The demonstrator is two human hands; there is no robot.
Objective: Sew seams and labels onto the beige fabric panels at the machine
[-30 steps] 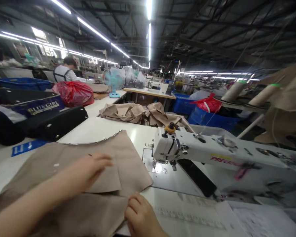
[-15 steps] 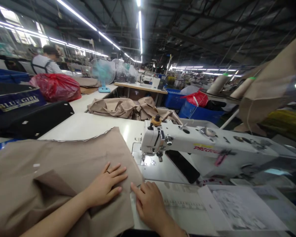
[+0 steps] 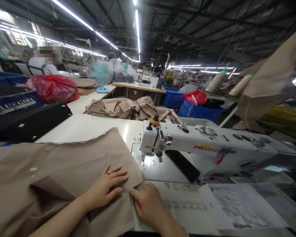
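A large piece of beige fabric (image 3: 71, 164) lies across the table's left half, with a dark fold near its middle. My left hand (image 3: 111, 184) rests flat on the fabric, fingers spread, a ring on one finger. At the fabric's right edge, my right hand (image 3: 148, 200) is closed, thumb and index finger pinching that edge, which lifts slightly there. Just beyond the hands stands a white sewing machine (image 3: 177, 138); its needle area (image 3: 146, 159) is to the right of the fabric's far corner.
A black phone (image 3: 184, 166) lies under the machine's arm. A white box of small pieces (image 3: 239, 207) sits at right, beside a ruler (image 3: 184, 204). Crumpled beige fabric (image 3: 118, 107) lies behind the table. A black bundle (image 3: 29, 121) is at left. A person (image 3: 43, 62) sits farther back.
My right hand's fingers have curled in and closed on the fabric's edge, which now rises a little. My left hand has stayed nearly still. The view has shifted slightly.
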